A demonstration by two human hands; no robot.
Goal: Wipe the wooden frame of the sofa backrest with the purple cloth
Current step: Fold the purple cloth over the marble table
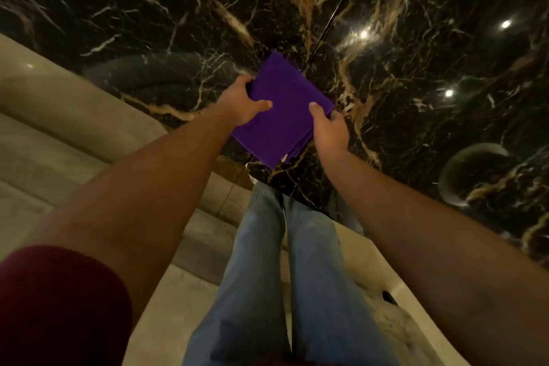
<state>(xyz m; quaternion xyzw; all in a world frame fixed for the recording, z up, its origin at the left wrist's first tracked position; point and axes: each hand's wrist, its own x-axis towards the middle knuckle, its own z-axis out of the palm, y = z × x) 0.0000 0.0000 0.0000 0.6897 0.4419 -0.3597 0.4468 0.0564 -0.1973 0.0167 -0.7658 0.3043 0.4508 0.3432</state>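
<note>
A folded purple cloth (285,111) is held out flat in front of me above the dark marble floor. My left hand (242,102) grips its left edge, thumb lying on top. My right hand (329,128) grips its right corner, thumb on top as well. The cloth is square and several layers thick. A beige upholstered sofa (59,134) runs along the left and under me. No wooden frame of the backrest shows in this view.
Black marble floor with gold veins (416,53) fills the upper and right part, with bright light reflections. My legs in blue jeans (285,261) stand at the bottom centre, beside the beige cushions (184,291).
</note>
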